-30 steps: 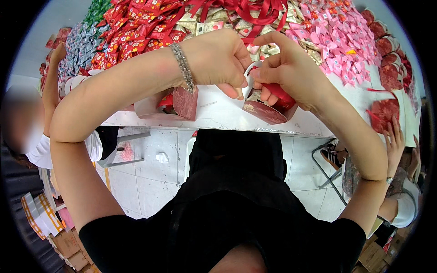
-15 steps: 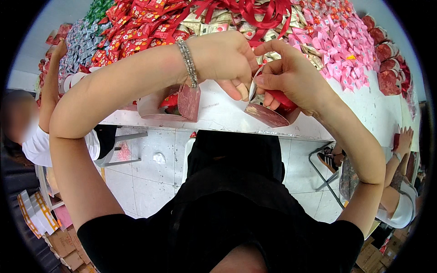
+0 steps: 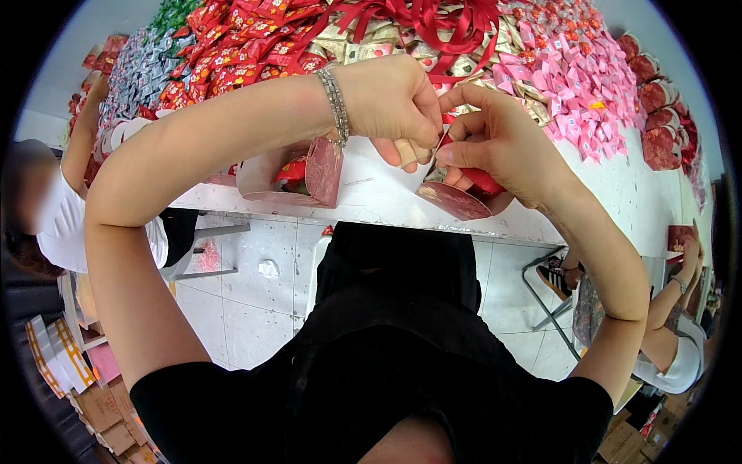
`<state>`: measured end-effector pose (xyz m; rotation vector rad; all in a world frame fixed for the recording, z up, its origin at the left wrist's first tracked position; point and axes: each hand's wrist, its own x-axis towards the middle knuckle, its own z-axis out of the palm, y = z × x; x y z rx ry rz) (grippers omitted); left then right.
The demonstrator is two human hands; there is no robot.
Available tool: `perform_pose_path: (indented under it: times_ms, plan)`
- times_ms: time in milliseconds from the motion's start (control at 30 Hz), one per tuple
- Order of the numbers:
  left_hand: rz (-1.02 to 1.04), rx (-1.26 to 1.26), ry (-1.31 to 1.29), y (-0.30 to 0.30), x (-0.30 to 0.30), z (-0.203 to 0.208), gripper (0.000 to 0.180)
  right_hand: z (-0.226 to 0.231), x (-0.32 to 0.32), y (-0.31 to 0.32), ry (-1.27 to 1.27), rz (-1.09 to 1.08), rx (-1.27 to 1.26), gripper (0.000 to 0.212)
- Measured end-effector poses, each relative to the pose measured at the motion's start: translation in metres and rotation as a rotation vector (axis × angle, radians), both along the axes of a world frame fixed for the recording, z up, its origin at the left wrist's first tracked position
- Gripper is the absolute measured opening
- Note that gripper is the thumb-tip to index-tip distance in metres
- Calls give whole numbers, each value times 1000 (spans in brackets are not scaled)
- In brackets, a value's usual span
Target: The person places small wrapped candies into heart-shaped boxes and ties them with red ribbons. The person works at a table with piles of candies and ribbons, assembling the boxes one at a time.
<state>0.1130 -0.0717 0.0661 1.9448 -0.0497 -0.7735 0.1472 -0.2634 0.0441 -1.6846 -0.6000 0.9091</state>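
Note:
A dark pink patterned paper box (image 3: 454, 203) stands open near the table's front edge, with red wrapped packets (image 3: 485, 182) inside. My right hand (image 3: 498, 143) is closed on this box's upper edge, some fingers reaching inside and the index finger stretched toward my left hand. My left hand (image 3: 393, 104) is closed, fingertips pinched beside the box; whatever they grip is hidden. A tan covering wraps one of its fingers. To the left, below my left wrist, a second open box (image 3: 323, 174) holds a red wrapped packet (image 3: 292, 170).
Red ribbons (image 3: 421, 23) lie over cream packets (image 3: 371, 50). Heaps of red packets (image 3: 239, 46), pink packets (image 3: 572, 85) and grey-blue packets (image 3: 139, 77) cover the far table. Filled boxes (image 3: 661, 120) stand at right. Other people sit at both sides; the right one holds a dark red box (image 3: 680, 237).
My left hand has shifted slightly right, closer to my right hand, its fingers more curled. The box's white edge between my hands shows less. At right, the other person's hands have lifted a box.

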Motion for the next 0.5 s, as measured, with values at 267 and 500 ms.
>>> perform_pose_path:
  times_ms: [267, 500]
  plan:
    - [-64, 259, -236, 4, 3, 23, 17, 0, -11, -12, -562, -28, -36, 43]
    - [-184, 753, -531, 65, 10, 79, 19, -14, -35, -36, -1315, -23, -152, 76]
